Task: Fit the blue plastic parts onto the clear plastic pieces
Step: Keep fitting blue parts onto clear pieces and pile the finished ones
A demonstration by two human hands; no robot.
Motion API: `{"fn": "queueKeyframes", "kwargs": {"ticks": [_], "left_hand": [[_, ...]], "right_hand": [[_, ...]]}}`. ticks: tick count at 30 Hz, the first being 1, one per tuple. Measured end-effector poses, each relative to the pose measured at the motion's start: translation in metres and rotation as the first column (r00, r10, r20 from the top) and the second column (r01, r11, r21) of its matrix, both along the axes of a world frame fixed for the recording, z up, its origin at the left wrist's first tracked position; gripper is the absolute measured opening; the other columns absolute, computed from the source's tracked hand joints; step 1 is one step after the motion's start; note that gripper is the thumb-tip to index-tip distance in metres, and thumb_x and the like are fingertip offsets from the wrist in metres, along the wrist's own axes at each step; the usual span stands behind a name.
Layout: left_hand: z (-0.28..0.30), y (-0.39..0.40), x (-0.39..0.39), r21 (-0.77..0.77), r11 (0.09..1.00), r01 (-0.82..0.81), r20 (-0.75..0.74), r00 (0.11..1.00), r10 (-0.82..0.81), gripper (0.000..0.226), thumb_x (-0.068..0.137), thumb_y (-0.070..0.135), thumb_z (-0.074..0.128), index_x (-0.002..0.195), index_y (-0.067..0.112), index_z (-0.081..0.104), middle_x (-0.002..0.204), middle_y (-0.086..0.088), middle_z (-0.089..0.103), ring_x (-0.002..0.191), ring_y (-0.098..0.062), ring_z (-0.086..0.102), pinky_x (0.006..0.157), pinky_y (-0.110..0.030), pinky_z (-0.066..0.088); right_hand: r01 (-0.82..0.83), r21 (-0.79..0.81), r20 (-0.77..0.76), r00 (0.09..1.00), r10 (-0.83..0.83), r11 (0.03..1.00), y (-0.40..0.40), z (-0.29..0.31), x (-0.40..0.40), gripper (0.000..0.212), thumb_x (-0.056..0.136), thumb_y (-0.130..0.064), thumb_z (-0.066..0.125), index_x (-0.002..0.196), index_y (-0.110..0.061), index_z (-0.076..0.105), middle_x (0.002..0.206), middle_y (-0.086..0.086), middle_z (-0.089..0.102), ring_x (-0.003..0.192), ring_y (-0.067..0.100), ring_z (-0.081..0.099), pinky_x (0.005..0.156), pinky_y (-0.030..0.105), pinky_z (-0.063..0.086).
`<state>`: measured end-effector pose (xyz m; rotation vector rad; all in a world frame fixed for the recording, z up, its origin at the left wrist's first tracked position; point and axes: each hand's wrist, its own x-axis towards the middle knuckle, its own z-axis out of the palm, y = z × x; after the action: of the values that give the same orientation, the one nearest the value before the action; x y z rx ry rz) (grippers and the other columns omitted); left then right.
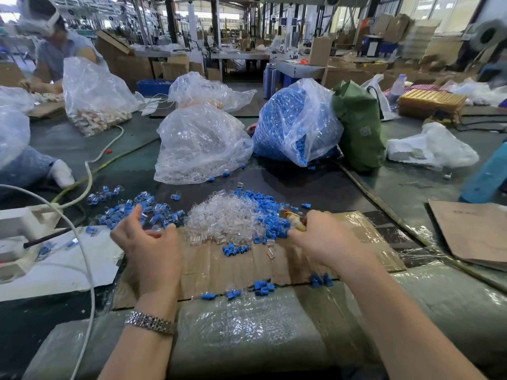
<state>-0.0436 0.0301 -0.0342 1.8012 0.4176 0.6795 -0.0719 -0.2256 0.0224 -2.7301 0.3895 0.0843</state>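
Note:
A heap of clear plastic pieces lies on the cardboard sheet in front of me. Loose blue plastic parts are piled against its right side, and a few more lie nearer. Fitted blue-and-clear pieces are spread out to the left. My left hand hovers at the left edge of the cardboard, thumb and fingers pinching a small clear piece. My right hand grips a brown, amber-coloured object beside the blue parts; what it is I cannot tell.
Behind the heaps stand a bag of clear pieces, a bag of blue parts and a green bag. White cables and a white device lie left. Another person works at far left. Loose cardboard lies right.

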Motion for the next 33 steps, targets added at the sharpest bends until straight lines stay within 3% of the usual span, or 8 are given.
{"fn": "queueKeyframes", "kwargs": {"ticks": [3,7,12,16,20,23,29,33], "left_hand": [[-0.001,-0.008,-0.005,0.170,0.972,0.159,0.016,0.986,-0.164,0.040,0.091,0.010,0.068,0.127,0.025,0.059,0.123,-0.001,0.054,0.069,-0.006,0.056,0.060,-0.010,0.041],[-0.003,-0.020,-0.012,0.311,0.856,0.412,-0.057,0.907,-0.416,0.016,0.093,0.012,0.069,0.102,0.026,0.069,0.088,0.008,0.066,0.071,-0.006,0.059,0.058,-0.014,0.049],[-0.004,-0.022,-0.012,0.352,0.835,0.423,-0.121,0.905,-0.408,0.021,0.093,0.005,0.068,0.099,0.025,0.070,0.089,0.010,0.065,0.076,-0.004,0.060,0.062,-0.014,0.043],[-0.004,-0.023,-0.012,0.343,0.826,0.447,-0.144,0.894,-0.424,0.020,0.093,0.004,0.066,0.097,0.024,0.069,0.092,0.007,0.065,0.073,-0.005,0.059,0.061,-0.008,0.046],[-0.004,-0.023,-0.012,0.346,0.801,0.489,-0.150,0.871,-0.467,0.019,0.094,0.009,0.067,0.095,0.028,0.066,0.090,0.008,0.066,0.075,-0.006,0.062,0.061,-0.014,0.049],[-0.005,-0.023,-0.015,0.313,0.765,0.562,-0.164,0.826,-0.540,0.019,0.094,0.015,0.068,0.093,0.034,0.065,0.084,0.008,0.067,0.072,-0.004,0.063,0.062,-0.016,0.052],[0.006,-0.027,-0.024,0.066,0.617,0.784,-0.088,0.621,-0.779,0.027,0.087,0.016,0.078,0.109,0.026,0.069,0.095,0.009,0.075,0.079,-0.013,0.074,0.067,-0.027,0.062],[0.006,-0.027,-0.024,0.008,0.641,0.767,-0.038,0.641,-0.767,0.025,0.087,0.009,0.076,0.105,0.025,0.072,0.094,0.008,0.078,0.085,-0.012,0.075,0.073,-0.022,0.060]], "right_hand": [[0.121,-0.164,-0.003,0.992,-0.123,0.979,-0.013,-0.019,0.006,0.041,0.097,-0.048,0.057,0.116,-0.012,0.054,0.116,0.010,0.056,0.107,0.030,0.055,0.095,0.046,0.049],[0.156,-0.267,0.013,0.987,-0.159,0.951,-0.014,-0.038,0.004,0.058,0.096,-0.059,0.052,0.131,-0.013,0.052,0.128,0.014,0.054,0.121,0.033,0.050,0.099,0.045,0.043],[0.113,-0.357,0.141,0.988,-0.066,0.927,0.001,-0.033,-0.001,0.048,0.095,-0.058,0.055,0.123,-0.020,0.052,0.124,0.006,0.046,0.119,0.027,0.041,0.097,0.048,0.037],[-0.106,-0.107,0.180,0.976,0.124,0.989,0.024,-0.025,-0.005,0.024,0.094,-0.053,0.061,0.092,-0.031,0.054,0.095,-0.010,0.059,0.099,0.016,0.058,0.091,0.042,0.045],[-0.182,-0.088,0.110,0.975,0.191,0.979,0.038,-0.024,-0.005,0.028,0.092,-0.050,0.068,0.098,-0.023,0.059,0.096,-0.005,0.065,0.093,0.016,0.062,0.090,0.040,0.053],[-0.214,-0.057,0.062,0.974,0.218,0.975,0.042,-0.029,-0.004,0.016,0.096,-0.036,0.066,0.102,-0.021,0.063,0.101,-0.002,0.068,0.096,0.018,0.064,0.089,0.039,0.056],[-0.196,0.387,0.297,0.952,0.080,0.901,0.061,-0.019,-0.002,0.019,0.088,-0.033,0.078,0.080,-0.031,0.061,0.078,-0.013,0.066,0.071,-0.003,0.061,0.056,0.009,0.040],[-0.184,0.542,0.290,0.957,0.023,0.820,0.075,-0.021,-0.001,0.013,0.092,-0.036,0.072,0.084,-0.028,0.066,0.078,-0.010,0.070,0.071,-0.001,0.064,0.055,0.009,0.043]]}}
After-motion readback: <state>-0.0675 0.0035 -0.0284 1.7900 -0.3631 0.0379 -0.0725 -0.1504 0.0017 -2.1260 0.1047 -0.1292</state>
